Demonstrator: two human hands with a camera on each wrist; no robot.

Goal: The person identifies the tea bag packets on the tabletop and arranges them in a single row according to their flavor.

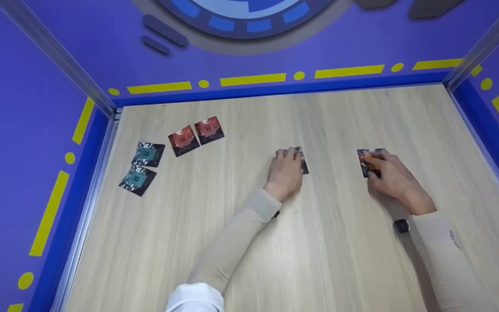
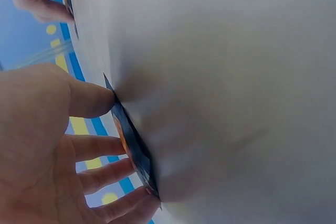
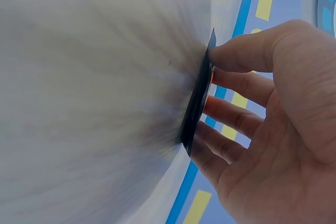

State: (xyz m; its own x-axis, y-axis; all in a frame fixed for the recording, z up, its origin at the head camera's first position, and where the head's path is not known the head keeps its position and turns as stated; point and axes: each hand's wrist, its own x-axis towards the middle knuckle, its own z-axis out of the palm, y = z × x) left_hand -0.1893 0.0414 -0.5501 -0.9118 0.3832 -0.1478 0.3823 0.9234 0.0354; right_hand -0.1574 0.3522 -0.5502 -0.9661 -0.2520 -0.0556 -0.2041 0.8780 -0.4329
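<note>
Person's L hand (image 1: 286,171), part-curled, holds a dark printed square packet (image 1: 305,167) approx. mid-table, thumb & fingertips at its edges. R hand (image 1: 394,177), half closed, grips an orange/blk packet (image 1: 362,170) farther R. On the wood-grain tabletop (image 1: 319,251), L side: 2 red packets (image 1: 208,130) & 2 teal packets (image 1: 137,179), each pair close tog.

Left card (image 1: 304,167) and right card (image 1: 362,168) partly covered
The left grip (image 1: 285,169) hides most of one, the right grip (image 1: 394,177) part of the other; sleeve lettering (image 1: 454,240) is illegibly small; the top edge crops the emblem (image 1: 236,8).
</note>
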